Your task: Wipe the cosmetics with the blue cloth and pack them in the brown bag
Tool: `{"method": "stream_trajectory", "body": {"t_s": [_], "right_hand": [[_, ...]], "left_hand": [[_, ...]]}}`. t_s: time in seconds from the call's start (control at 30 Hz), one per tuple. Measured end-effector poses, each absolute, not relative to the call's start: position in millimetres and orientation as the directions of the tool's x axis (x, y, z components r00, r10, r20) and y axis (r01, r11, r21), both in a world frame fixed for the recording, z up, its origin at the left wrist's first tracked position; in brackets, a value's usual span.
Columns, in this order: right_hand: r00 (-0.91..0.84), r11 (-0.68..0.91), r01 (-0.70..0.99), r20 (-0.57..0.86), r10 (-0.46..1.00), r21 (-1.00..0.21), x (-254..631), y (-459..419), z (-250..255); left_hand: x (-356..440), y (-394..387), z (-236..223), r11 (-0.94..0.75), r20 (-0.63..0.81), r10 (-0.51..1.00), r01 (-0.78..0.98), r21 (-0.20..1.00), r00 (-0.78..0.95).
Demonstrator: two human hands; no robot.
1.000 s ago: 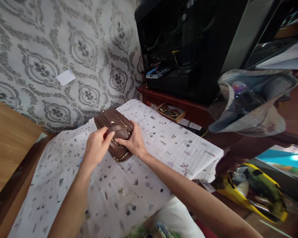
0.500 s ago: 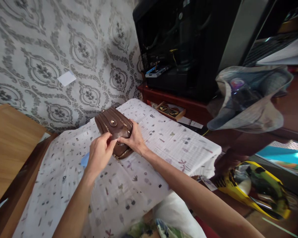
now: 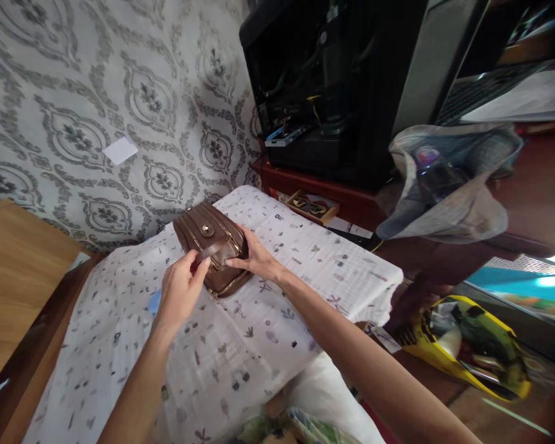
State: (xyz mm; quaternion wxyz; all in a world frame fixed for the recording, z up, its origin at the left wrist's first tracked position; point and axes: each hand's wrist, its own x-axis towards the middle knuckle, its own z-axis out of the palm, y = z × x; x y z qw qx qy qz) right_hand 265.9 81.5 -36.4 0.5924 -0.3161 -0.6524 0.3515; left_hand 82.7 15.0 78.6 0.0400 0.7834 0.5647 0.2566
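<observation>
A brown leather-look bag (image 3: 226, 274) with gold zippers and a round metal snap lies on the white patterned cloth (image 3: 134, 333). In a pinch between thumb and fingers, my left hand (image 3: 179, 287) holds a brown strap (image 3: 214, 247) slightly raised off the bag's near part. My right hand (image 3: 258, 254) grips the bag's right side, its thumb on the near face and the other fingers partly hidden along the far edge. A small blue piece (image 3: 155, 302) shows beside my left wrist, mostly covered; I cannot tell what it is.
A small wooden tray (image 3: 330, 213) with round items sits beyond the cloth's right edge. Behind it stands a black computer case (image 3: 305, 92). An open fabric bag (image 3: 485, 213) holding a plastic bottle hangs at right, above a yellow bag (image 3: 457, 376). Left is a wooden panel (image 3: 23, 265).
My left hand has drawn the strap up and left, so more of it shows. The right hand keeps its grip on the bag's side. The view has shifted slightly.
</observation>
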Motion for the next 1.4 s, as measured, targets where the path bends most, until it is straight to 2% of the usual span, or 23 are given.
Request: {"method": "stream_trajectory", "body": {"t_s": [0.1,0.17,0.33,0.4,0.67,0.8,0.97,1.07,1.17,1.4], "right_hand": [[-0.06,0.564,0.026,0.562,0.825,-0.825,262.4,82.8,-38.6],[-0.035,0.576,0.035,0.575,0.817,-0.817,260.6,83.9,-40.3],[0.016,0.569,0.086,0.572,0.82,-0.818,257.4,87.1,-43.8],[0.018,0.566,0.095,0.57,0.822,-0.819,256.9,87.6,-44.1],[-0.065,0.576,0.036,0.573,0.817,-0.817,262.2,82.8,-40.1],[-0.117,0.591,0.046,0.583,0.804,-0.805,265.4,82.7,-40.2],[-0.034,0.593,0.12,0.594,0.804,-0.796,259.8,85.8,-45.5],[0.01,0.606,0.149,0.614,0.79,-0.782,255.5,87.6,-48.6],[0.032,0.614,0.164,0.627,0.779,-0.772,253.5,89.6,-50.9],[0.008,0.616,0.122,0.621,0.783,-0.778,256.2,91.1,-52.2]], "left_hand": [[92.6,16.9,83.9,-0.374,0.484,0.829,0.921,0.11,0.279],[103.3,22.1,86.3,-0.411,0.516,0.779,0.912,-0.009,0.356],[128.1,42.7,85.3,-0.412,0.469,0.738,0.874,-0.256,0.485],[131.6,49.7,84.4,-0.394,0.446,0.74,0.862,-0.317,0.503],[120.4,72.0,94.6,-0.336,0.457,0.779,0.902,-0.271,0.428],[116.0,79.5,98.9,-0.381,0.449,0.774,0.895,-0.233,0.447],[106.4,71.1,97.8,-0.499,0.422,0.74,0.849,-0.175,0.523],[99.5,59.2,94.8,-0.552,0.378,0.724,0.813,-0.185,0.577],[96.9,50.7,89.9,-0.549,0.362,0.726,0.81,-0.207,0.585],[100.8,55.7,78.9,-0.461,0.455,0.749,0.872,-0.166,0.482]]}}
